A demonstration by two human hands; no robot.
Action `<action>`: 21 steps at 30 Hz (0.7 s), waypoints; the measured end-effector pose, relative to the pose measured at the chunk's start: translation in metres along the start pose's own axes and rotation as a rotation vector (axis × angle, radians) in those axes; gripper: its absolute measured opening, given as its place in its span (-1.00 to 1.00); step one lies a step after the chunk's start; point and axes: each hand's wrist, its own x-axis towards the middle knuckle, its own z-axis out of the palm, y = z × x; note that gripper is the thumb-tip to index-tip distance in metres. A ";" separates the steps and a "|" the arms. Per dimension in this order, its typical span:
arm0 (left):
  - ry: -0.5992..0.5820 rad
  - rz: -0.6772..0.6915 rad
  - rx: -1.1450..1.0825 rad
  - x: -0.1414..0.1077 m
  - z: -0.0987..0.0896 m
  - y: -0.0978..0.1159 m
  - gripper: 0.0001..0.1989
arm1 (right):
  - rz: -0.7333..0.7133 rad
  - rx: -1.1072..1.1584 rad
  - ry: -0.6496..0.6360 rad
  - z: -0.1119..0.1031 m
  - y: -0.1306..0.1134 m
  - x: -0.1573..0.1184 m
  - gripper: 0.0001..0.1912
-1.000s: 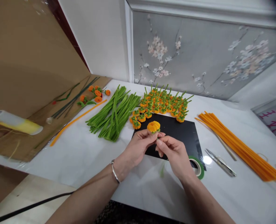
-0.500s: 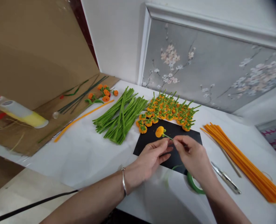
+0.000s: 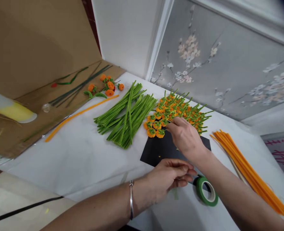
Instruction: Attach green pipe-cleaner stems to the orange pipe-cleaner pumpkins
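My right hand (image 3: 186, 138) reaches over the black sheet (image 3: 149, 152), its fingertips pinching the thin stem of an orange fuzzy-wire flower (image 3: 160, 133). This flower lies face down at the near left corner of a group of similar orange flowers (image 3: 172, 106) with green stems. Closer to me, my left hand (image 3: 173, 175) hovers above the sheet's near edge. Its fingers are loosely curled and partly apart, and nothing shows between them. Beside its fingertips lies a roll of green tape (image 3: 213, 199), under my right forearm.
Green fuzzy wires (image 3: 127, 118) lie in a pile left of the flowers. An orange bundle of wires (image 3: 250, 170) is at the right. One orange wire (image 3: 79, 114) lies alone near cardboard (image 3: 43, 102), which bears more orange flowers (image 3: 109, 86) and a yellow-and-white tube (image 3: 9, 107).
My right hand has moved forward and left, carrying the orange flower from between my hands to the group. My left hand has let go of it and come nearer. The view has shifted.
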 end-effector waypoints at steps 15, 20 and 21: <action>0.011 0.006 0.034 -0.002 0.000 0.005 -0.84 | 0.267 0.188 0.316 -0.053 0.049 -0.086 -0.76; 0.088 0.128 -0.002 0.005 -0.004 0.016 -0.82 | 0.424 0.226 0.197 -0.039 0.052 -0.144 -0.74; 0.115 0.178 0.005 0.007 -0.005 0.020 -0.84 | 0.445 0.256 0.164 -0.035 0.051 -0.155 -0.74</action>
